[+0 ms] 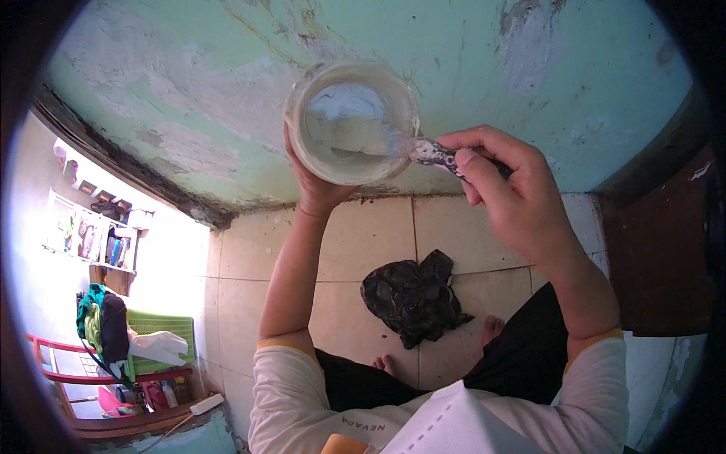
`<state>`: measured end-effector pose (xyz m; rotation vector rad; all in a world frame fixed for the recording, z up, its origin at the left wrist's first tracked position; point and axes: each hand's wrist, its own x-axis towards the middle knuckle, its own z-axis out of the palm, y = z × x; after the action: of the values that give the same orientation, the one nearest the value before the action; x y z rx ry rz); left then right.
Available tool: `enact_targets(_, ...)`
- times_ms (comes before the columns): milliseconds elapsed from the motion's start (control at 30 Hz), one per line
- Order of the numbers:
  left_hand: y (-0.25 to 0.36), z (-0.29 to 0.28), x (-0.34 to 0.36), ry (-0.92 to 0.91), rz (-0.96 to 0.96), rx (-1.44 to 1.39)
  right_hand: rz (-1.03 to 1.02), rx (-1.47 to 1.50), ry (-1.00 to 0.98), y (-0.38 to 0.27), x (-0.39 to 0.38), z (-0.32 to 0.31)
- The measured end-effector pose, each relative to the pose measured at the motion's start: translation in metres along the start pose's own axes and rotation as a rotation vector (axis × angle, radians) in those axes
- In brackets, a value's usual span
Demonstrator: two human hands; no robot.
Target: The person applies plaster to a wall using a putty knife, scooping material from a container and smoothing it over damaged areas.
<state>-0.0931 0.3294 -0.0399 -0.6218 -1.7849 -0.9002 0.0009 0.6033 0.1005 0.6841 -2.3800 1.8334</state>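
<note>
The tub [297, 113] is held up in front of the wall [469, 68], above the floor [344, 227], its open mouth turned toward the camera. It is grasped from its left side and from below by the left hand [321, 188], whose fingers are partly hidden behind it. Pale paste [348, 102] is seen inside, and the inner wall is smeared. The scraper [434, 154] is gripped by its stained dark handle in the right hand [505, 180], with the thumb laid along it; its blade is reached over the right rim into the tub. Whether the paste is touched by the blade cannot be told. The wall is painted green and marked by rough greyish patches. On the tiles below, a crumpled black sheet [412, 295] is spread near two bare feet [491, 330].
</note>
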Motion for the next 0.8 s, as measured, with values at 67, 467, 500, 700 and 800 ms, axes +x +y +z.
enact_targets(67, 0.0, 0.001, 0.002, -0.02, 0.001, -0.024, -0.015, -0.035, 0.012, 0.002, 0.002, -0.004)
enact_targets(467, 0.048, -0.003, 0.037, -0.237, 0.12, 0.026, -0.068, -0.24, -0.023, -0.004, 0.002, -0.02)
enact_targets(500, 0.049, -0.002, 0.037, -0.254, 0.131, 0.011, -0.082, -0.258, -0.028, -0.003, 0.002, -0.021)
enact_targets(700, 0.051, 0.004, 0.038, -0.265, 0.171, -0.053, -0.053, -0.226, -0.067, -0.006, 0.003, -0.03)
enact_targets(800, 0.051, 0.002, 0.039, -0.308, 0.178, -0.04, -0.096, -0.256, -0.083, -0.007, 0.001, -0.031)
